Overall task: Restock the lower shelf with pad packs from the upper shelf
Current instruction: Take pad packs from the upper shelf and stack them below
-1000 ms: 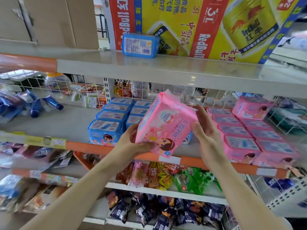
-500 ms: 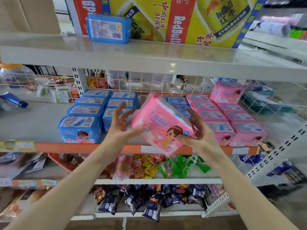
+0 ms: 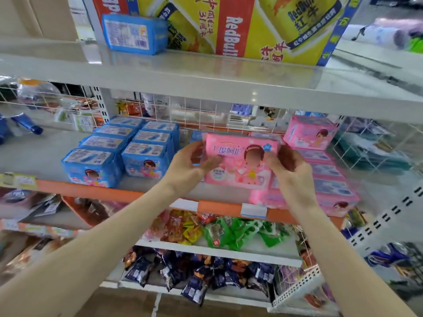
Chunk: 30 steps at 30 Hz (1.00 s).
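The left grip [image 3: 190, 167] and right grip [image 3: 289, 167] pinched a pink pad pack [image 3: 240, 165] between them, mid-placement; next, likely setting it down just below.

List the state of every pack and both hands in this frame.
held pink pack, upright, front facing the camera.
left hand, holds the pack's left edge.
right hand, holds the pack's right edge.
lone blue pack, lying on the upper shelf.
blue packs, in rows on the lower shelf.
pink packs, in a row at right, one on top.
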{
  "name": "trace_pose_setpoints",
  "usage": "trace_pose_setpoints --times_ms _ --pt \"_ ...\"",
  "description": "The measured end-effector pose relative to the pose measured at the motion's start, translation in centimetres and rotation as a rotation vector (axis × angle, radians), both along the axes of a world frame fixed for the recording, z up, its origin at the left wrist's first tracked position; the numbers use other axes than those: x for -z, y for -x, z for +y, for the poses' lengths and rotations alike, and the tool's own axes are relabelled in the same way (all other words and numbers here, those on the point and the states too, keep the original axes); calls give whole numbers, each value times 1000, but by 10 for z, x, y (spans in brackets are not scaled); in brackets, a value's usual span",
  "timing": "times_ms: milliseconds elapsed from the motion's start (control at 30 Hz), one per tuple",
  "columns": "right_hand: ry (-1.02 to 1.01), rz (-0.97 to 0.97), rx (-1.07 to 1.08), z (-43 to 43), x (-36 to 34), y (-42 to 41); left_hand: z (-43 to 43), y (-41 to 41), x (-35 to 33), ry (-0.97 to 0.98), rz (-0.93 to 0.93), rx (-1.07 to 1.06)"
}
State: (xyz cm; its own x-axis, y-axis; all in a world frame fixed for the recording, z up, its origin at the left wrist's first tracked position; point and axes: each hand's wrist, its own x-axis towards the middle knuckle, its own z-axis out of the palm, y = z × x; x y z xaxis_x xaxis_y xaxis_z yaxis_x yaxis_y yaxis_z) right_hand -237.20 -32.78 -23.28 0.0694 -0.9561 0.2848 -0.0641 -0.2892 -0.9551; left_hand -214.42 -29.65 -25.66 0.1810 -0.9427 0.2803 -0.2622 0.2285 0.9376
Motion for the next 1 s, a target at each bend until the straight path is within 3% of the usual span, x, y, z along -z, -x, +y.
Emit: trace_pose_setpoints --times_ms 133,433,700,1000 --pt "95 143 23 -29 8 32 -27 33 6 11 -15 -22" --pt "83 360 -66 -76 21 80 -78 79 23 -44 -104 -41" --pt "53 403 0 -109 37 70 -107 74 33 -103 -169 -26" --pt "156 359 129 -159 56 45 -169 56 62 44 -100 -82"
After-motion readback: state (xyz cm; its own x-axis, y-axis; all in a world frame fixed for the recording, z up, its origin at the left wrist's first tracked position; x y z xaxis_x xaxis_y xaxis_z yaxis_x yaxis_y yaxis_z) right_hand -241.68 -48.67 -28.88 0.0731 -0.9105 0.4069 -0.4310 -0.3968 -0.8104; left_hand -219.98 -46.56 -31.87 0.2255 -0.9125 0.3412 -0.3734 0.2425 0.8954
